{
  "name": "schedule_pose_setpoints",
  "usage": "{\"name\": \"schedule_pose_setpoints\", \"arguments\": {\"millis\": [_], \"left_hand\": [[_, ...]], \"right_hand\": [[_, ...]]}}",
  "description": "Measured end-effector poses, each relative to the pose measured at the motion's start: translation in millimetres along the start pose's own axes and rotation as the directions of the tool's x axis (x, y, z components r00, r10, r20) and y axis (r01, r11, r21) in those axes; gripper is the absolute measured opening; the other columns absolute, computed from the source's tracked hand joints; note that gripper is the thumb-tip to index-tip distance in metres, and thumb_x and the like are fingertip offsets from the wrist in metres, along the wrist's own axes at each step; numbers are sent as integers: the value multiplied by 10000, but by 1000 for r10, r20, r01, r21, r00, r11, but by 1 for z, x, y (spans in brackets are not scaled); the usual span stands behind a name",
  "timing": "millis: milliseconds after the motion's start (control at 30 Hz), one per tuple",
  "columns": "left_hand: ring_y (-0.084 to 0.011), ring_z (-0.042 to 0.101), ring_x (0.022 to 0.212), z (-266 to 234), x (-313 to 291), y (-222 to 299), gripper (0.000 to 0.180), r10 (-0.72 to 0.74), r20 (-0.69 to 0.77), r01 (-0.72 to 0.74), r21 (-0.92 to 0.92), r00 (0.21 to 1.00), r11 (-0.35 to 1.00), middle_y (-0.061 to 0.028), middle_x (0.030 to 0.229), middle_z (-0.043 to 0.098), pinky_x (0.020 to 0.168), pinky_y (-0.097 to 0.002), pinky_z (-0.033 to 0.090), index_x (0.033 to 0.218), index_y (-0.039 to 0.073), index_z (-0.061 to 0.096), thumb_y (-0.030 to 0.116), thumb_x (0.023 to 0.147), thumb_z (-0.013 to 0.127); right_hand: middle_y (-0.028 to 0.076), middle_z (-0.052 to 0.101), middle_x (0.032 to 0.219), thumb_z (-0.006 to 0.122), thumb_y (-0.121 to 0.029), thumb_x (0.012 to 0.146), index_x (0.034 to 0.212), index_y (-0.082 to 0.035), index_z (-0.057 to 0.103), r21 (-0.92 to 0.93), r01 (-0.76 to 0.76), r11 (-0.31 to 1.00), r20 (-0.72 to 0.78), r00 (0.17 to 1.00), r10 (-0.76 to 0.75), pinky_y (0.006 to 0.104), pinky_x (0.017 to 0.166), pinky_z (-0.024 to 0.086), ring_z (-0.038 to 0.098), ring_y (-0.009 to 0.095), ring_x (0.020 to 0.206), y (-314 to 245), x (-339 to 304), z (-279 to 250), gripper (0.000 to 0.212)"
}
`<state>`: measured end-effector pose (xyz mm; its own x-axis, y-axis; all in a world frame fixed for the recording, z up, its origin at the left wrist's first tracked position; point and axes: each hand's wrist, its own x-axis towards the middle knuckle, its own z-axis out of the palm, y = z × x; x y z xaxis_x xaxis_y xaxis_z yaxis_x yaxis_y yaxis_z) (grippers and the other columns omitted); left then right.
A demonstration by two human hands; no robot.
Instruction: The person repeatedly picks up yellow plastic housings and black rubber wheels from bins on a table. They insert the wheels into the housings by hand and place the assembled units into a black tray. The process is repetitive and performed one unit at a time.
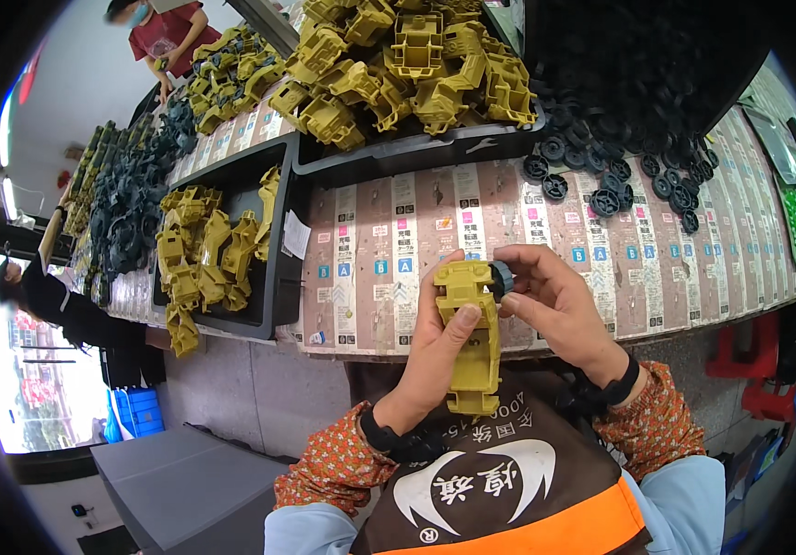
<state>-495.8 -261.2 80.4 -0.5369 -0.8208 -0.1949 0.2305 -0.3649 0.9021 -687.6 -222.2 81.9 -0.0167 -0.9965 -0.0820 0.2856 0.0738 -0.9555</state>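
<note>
My left hand (435, 347) is closed round a yellow-green plastic toy car chassis (474, 356), its thumb pressed on the upper face. The chassis is held lengthwise above the table's front edge, over my apron. At its upper right corner sits a dark toy wheel (502, 277), pinched by the fingers of my right hand (555, 301). The wheel touches the side of the chassis; whether it is fixed on an axle cannot be seen.
A dark tray (416, 153) heaped with yellow-green bodies (416, 55) stands ahead. Another tray (287, 250) with several bodies is at left. Loose black wheels (606, 199) lie at far right. Red stools (754, 356) stand right; two people (176, 42) (65, 305) are at left.
</note>
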Motion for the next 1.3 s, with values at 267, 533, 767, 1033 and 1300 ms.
{"name": "schedule_pose_setpoints", "arguments": {"millis": [267,533,767,1033,1300], "left_hand": [[-196,501,1263,1,-2,-6,667,125,97,-150,317,987,937,-114,1370,481,1098,-362,415,1570,115,227,293,1063,623],[-204,489,1281,-3,0,-16,702,54,169,-110,347,984,931,-120,1382,471,1090,-373,422,1581,138,182,293,1061,627],[-205,532,1246,-5,16,-2,763,-169,78,170,-3,983,986,-89,1339,508,1069,-400,480,1539,158,232,250,979,742],[-160,680,1030,-21,18,10,461,-190,-18,174,-334,982,926,-56,1202,622,817,-331,622,1413,113,461,198,1015,678],[-150,706,909,-21,25,6,364,-135,-98,87,-389,986,917,-50,1099,681,748,-304,620,1331,108,553,255,1022,676]], "right_hand": [[199,632,1349,525,102,943,1465,42,474,-163,51,985,-84,994,-65,348,1110,472,604,250,1318,7,-27,19,528],[221,673,1284,458,101,850,1466,54,492,-322,103,941,-44,991,-124,362,1084,495,667,286,1242,7,-32,12,619],[178,761,958,610,-118,912,1052,5,736,-852,-83,518,-222,952,-212,405,825,580,731,356,882,-31,47,-57,225],[190,654,1001,739,-179,858,964,7,665,-994,-99,-42,-77,927,-367,482,825,560,620,391,1009,-3,105,-109,226],[201,624,977,624,40,784,1086,20,558,-992,108,-63,125,870,-476,469,832,519,596,386,955,17,86,-89,310]]}}
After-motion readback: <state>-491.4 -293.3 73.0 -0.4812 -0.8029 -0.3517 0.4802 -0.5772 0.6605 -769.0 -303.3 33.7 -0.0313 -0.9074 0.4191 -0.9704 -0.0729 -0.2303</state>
